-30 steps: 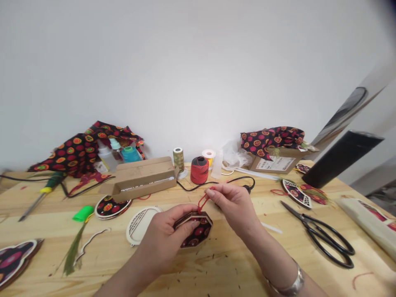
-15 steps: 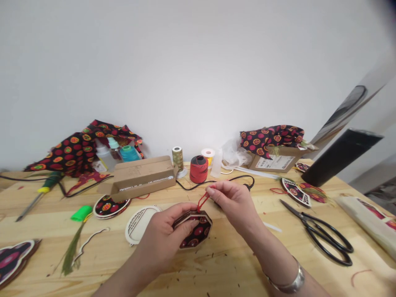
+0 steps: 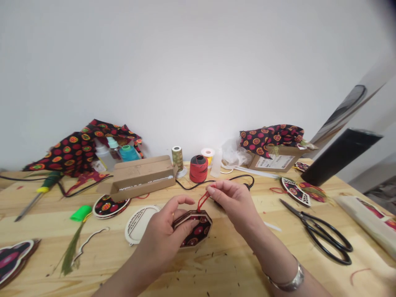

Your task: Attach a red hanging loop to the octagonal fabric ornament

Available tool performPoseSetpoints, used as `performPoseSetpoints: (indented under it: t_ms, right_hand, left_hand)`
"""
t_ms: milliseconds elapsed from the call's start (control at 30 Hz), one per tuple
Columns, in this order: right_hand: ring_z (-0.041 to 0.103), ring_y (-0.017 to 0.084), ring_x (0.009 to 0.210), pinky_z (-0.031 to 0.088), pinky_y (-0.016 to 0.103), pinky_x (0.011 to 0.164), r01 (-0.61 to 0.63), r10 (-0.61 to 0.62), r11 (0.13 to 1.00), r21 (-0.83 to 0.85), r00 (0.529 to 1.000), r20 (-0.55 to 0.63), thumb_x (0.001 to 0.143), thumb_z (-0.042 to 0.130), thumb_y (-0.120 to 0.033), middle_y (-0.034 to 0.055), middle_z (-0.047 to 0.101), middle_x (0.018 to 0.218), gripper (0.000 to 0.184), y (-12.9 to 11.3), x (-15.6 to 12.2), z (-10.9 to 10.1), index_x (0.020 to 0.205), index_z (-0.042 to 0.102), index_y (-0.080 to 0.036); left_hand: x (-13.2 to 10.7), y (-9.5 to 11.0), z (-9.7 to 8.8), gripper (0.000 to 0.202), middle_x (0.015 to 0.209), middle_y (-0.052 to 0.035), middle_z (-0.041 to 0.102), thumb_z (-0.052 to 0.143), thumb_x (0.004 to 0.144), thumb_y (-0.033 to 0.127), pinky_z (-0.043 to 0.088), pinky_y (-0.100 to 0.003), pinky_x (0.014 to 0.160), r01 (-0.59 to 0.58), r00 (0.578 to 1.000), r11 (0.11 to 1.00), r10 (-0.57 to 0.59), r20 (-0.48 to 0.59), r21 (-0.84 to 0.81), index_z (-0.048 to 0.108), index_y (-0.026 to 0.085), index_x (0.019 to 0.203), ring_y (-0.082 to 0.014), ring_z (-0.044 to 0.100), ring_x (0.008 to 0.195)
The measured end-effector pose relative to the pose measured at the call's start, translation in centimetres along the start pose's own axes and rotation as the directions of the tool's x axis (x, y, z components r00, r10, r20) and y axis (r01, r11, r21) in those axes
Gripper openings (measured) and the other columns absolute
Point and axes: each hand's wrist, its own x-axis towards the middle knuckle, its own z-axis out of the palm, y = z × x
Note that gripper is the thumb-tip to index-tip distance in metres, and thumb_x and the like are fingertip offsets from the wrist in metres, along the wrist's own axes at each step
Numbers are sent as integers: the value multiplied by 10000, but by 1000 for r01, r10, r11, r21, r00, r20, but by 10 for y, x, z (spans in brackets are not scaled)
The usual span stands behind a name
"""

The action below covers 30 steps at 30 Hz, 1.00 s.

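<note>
My left hand holds an octagonal wooden ornament faced with black fabric printed with red and orange circles. Its thumb lies across the ornament's upper face, and its fingers curl up above the top edge. My right hand pinches a red cord loop that rises from the ornament's top edge. Part of the ornament's edge is hidden behind my left thumb. A pale fretwork wooden ring lies just left of my left hand.
A fabric-covered oval piece, a green cap and a peacock feather lie to the left. A cardboard box, a spool of red cord and a black cable stand behind. Black-handled scissors lie to the right.
The fingers of my left hand have lifted off the ornament's top edge and spread upward. My right hand and the ornament have barely moved.
</note>
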Motion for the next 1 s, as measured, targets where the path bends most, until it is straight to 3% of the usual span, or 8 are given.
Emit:
performPoseSetpoints:
  t_ms: [167,300,433,600,1000]
  right_hand:
    - [534,126,630,411,260,609,22,-12,997,-75,991,135,770,605,-423,29,641,712,280,-5,-3,-2,783,660,-149]
    - [522,124,654,395,251,598,63,19,953,-296,963,267,736,652,-398,22,657,807,265,-6,-6,-2,884,679,-180]
    - [475,107,625,365,234,564,122,-11,896,-427,967,254,701,684,-330,-3,643,764,215,-3,-6,0,865,686,-193]
    - [449,95,573,364,228,542,73,12,929,-362,974,227,714,660,-304,-15,606,652,152,4,-4,3,762,678,-161]
    - [560,142,649,414,260,600,284,-208,849,-446,955,213,750,635,-239,1,649,670,79,5,-10,6,726,689,-185]
  left_hand:
    - [4,-3,-6,181,887,-8,748,635,755,265,532,-242,722,-39,999,998,37,37,52,633,230,933,-185,684,828]
    - [9,-8,-11,178,914,-9,738,644,761,259,520,-232,745,-74,997,997,74,7,-17,657,221,934,-179,670,852]
    - [10,-10,-13,203,890,-15,731,650,764,280,514,-246,742,-72,997,996,71,-12,-61,651,206,953,-183,656,847]
    - [10,-10,-14,202,860,-7,726,650,762,285,505,-246,735,-76,997,997,76,-29,-25,659,210,950,-182,642,828]
    - [9,-3,-12,202,893,-3,724,649,759,270,505,-244,748,-77,994,997,77,-73,13,672,220,953,-187,637,859]
